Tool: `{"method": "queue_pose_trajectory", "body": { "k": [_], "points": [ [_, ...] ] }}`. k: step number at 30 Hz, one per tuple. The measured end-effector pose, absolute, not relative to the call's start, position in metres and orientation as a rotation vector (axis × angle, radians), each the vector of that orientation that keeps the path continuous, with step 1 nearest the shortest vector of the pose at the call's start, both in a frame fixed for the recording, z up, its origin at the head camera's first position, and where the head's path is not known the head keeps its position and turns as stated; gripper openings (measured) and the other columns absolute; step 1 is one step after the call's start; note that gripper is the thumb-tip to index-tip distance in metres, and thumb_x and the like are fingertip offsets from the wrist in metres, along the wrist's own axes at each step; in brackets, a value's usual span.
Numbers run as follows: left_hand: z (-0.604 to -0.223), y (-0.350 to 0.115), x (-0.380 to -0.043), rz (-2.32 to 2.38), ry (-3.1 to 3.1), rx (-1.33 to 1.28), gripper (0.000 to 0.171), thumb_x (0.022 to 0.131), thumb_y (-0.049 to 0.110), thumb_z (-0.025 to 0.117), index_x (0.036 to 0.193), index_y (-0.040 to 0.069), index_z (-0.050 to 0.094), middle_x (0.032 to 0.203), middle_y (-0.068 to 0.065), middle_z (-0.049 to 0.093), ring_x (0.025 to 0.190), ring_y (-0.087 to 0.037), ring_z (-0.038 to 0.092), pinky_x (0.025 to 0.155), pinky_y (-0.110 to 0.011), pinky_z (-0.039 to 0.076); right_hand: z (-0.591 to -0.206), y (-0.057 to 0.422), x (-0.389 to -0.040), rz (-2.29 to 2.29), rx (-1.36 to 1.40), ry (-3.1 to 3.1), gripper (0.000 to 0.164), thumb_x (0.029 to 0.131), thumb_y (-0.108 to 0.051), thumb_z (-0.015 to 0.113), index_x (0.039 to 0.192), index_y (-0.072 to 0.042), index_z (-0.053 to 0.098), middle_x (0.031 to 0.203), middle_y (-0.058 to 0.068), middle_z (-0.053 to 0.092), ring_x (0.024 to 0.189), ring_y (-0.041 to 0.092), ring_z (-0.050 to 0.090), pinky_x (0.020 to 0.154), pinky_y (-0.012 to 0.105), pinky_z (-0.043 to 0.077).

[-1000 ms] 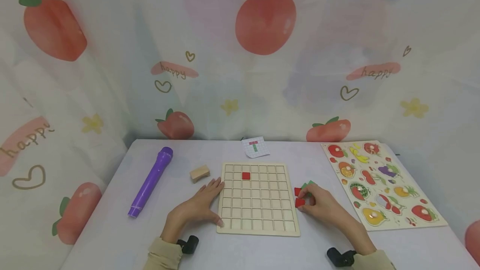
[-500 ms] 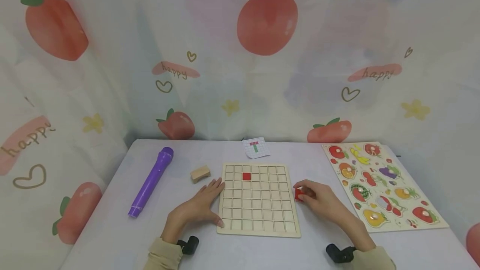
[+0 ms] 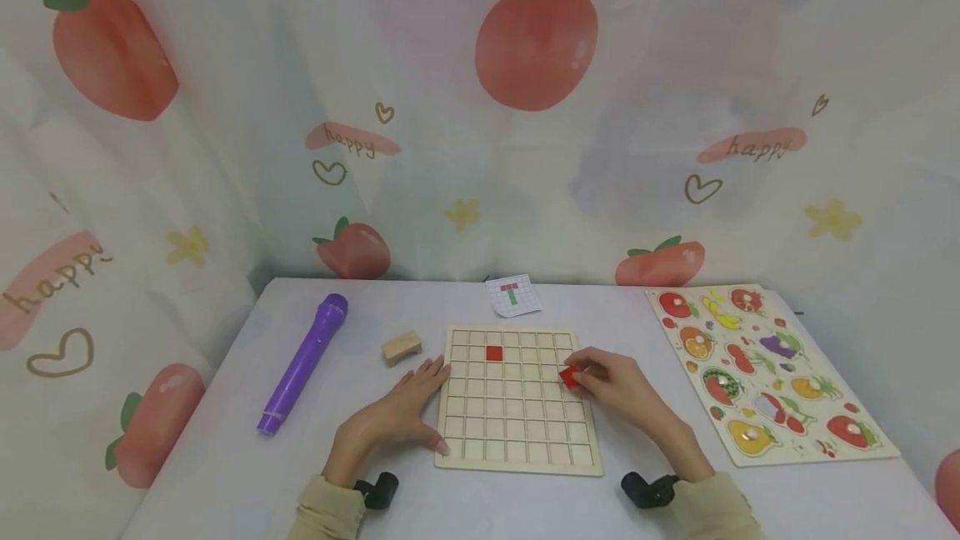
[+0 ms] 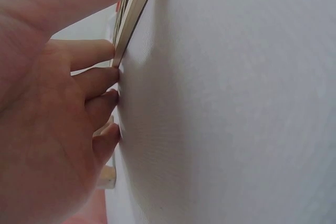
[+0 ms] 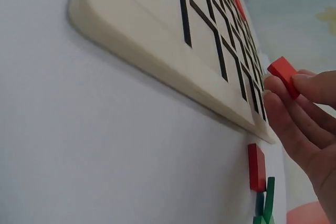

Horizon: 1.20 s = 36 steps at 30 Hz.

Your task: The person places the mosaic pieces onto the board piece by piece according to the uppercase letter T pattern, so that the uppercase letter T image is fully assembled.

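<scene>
A pale wooden grid board (image 3: 516,432) lies flat mid-table, with one red square tile (image 3: 494,353) in its second row from the back. My right hand (image 3: 626,390) pinches another red tile (image 5: 283,75) between thumb and fingers, tilted over the board's right edge. Against the board's left side rests my left hand (image 3: 393,411), fingers spread and thumb at the near corner. In the right wrist view, a further red tile (image 5: 256,167) and several green tiles (image 5: 270,203) lie beside the board; in the head view the right hand hides them.
Behind the board lies a small paper card (image 3: 513,297) printed with a red and green T on a grid. A purple toy microphone (image 3: 303,365) and an arched wooden block (image 3: 401,347) are to the left. A fruit puzzle board (image 3: 765,373) occupies the right side.
My right hand has picked up a red tile from beside the board and carried it left, over the board's right edge. The left hand stays in place.
</scene>
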<state>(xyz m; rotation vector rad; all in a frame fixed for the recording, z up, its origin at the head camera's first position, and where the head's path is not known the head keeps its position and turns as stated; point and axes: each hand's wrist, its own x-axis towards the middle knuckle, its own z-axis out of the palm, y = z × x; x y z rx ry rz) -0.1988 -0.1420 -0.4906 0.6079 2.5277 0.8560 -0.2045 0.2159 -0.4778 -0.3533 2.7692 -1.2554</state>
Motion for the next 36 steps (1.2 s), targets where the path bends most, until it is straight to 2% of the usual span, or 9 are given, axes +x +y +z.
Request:
{"method": "queue_pose_trajectory", "body": {
  "k": [7,15,21,25,31,36],
  "points": [
    [-0.493,-0.143,-0.199,0.840,2.526,0.586,0.119,0.069,0.032,0.094,0.162,0.002,0.026,0.173,-0.014,0.013,0.161,-0.032,0.007,0.132,-0.053,0.007,-0.483,0.201,-0.218,-1.271,-0.349,2.791,0.028,0.095,0.001,0.066,0.122,-0.002,0.071,0.120,0.017,0.072,0.099,0.023,0.073,0.087,0.036,0.064],
    [-0.493,-0.144,-0.199,0.848,2.520,0.587,0.118,0.070,0.032,0.094,0.162,0.003,0.025,0.173,-0.014,0.013,0.161,-0.032,0.007,0.132,-0.053,0.007,-0.487,0.186,-0.230,-1.273,-0.305,2.746,0.031,0.093,-0.003,0.070,0.124,-0.004,0.072,0.121,0.014,0.072,0.096,0.019,0.071,0.088,0.034,0.062],
    [-0.493,-0.144,-0.200,0.850,2.520,0.598,0.119,0.070,0.032,0.094,0.162,0.002,0.025,0.173,-0.014,0.012,0.161,-0.033,0.007,0.132,-0.053,0.007,-0.488,0.174,-0.238,-1.374,-0.286,2.636,0.032,0.094,0.002,0.068,0.126,0.000,0.070,0.105,0.013,0.074,0.083,0.016,0.073,0.078,0.028,0.064],
    [-0.493,-0.145,-0.200,0.846,2.522,0.608,0.118,0.071,0.032,0.093,0.162,0.001,0.025,0.173,-0.015,0.012,0.161,-0.033,0.007,0.132,-0.053,0.007,-0.488,0.167,-0.244,-1.398,-0.315,2.594,0.032,0.094,-0.001,0.071,0.126,0.002,0.068,0.095,0.011,0.074,0.072,0.016,0.070,0.070,0.024,0.062],
    [-0.493,-0.146,-0.201,0.845,2.521,0.610,0.117,0.072,0.031,0.093,0.162,0.001,0.025,0.173,-0.015,0.012,0.161,-0.033,0.007,0.132,-0.053,0.007,-0.488,0.157,-0.252,-1.275,-0.389,2.676,0.029,0.094,-0.008,0.073,0.123,-0.002,0.071,0.097,0.008,0.077,0.077,0.013,0.068,0.075,0.026,0.059],
    [-0.494,-0.145,-0.201,0.842,2.518,0.614,0.117,0.072,0.031,0.093,0.162,0.001,0.025,0.173,-0.015,0.012,0.161,-0.033,0.007,0.132,-0.052,0.007,-0.488,0.151,-0.257,-1.239,-0.404,2.687,0.029,0.094,-0.007,0.072,0.123,-0.001,0.071,0.087,0.005,0.074,0.067,0.012,0.063,0.066,0.023,0.052]
  ]
}}
